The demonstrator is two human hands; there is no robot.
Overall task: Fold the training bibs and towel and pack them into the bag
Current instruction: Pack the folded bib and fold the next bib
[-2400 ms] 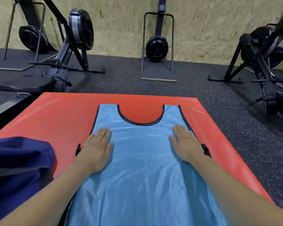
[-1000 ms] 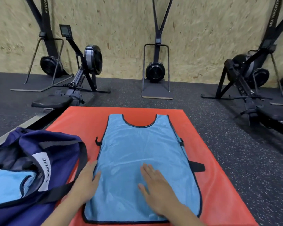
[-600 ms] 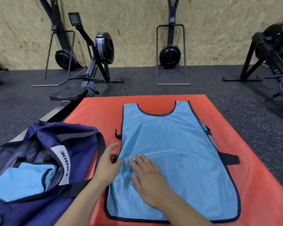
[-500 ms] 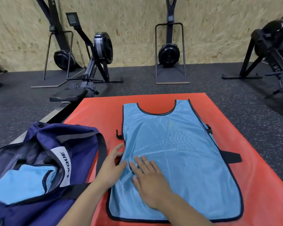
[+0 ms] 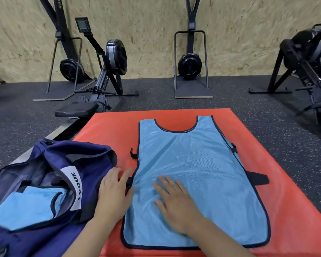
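Head view: your right hand (image 5: 176,203) lies flat, fingers straight, pressing on the light blue bib (image 5: 196,175) in its near left part. Your left hand (image 5: 113,191) rests open just beside the bib's left edge, fingers straight, over the black side strap, touching the navy bag (image 5: 50,184).

The bib lies spread flat on the orange mat (image 5: 107,132), not yet folded — its long axis runs away from you, neck opening at the far end, hem nearest you. The bag sits open just left of the bib, and a folded light blue piece (image 5: 28,206) already lies inside it. So, by my reading, one bib is packed; this one still needs folding and packing — no towel is in sight.
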